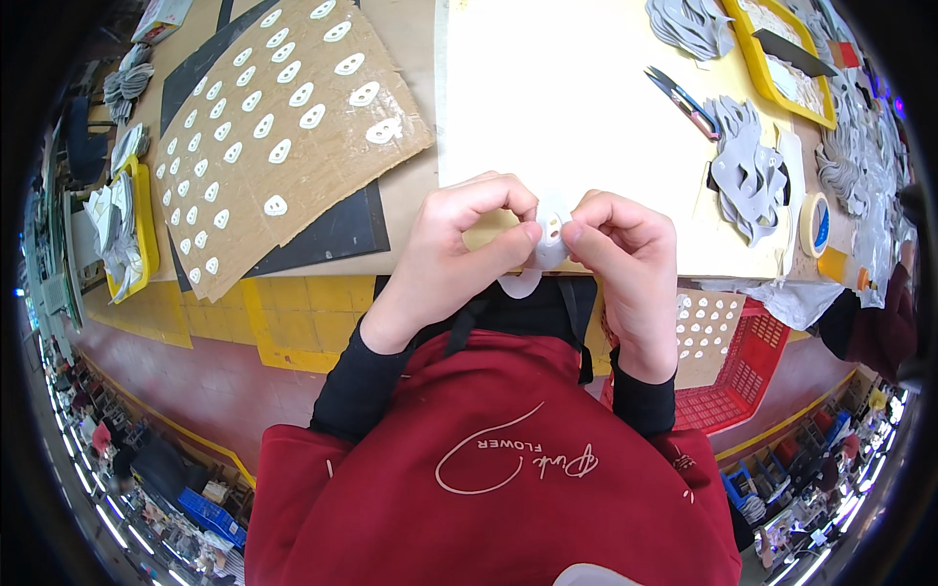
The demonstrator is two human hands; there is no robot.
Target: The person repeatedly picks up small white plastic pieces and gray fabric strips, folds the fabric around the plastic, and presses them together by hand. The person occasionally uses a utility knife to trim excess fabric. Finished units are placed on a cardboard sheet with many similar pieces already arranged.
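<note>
Centrally, the left hand [479, 232] and right hand [622, 239] pinch closed on a pale, curved piece [550, 256] with small holes, at the worktop's [415, 44] near edge. White lettering [503, 444] marks the red apron [420, 527].

The tan tabletop [410, 44] is carrying a broad pale sheet [557, 98] across its middle. At left, a black mat [357, 223] is lying flat — a skewed cardboard sheet [322, 176] is overlapping it. Toward the right, scissors [678, 97] are resting beside a stack of wavy grey cutouts [745, 176]; farther back, another grey stack [690, 27] is sitting next to a yellow tray [827, 109] — and a tape roll [807, 227] is lying near the front edge.
</note>
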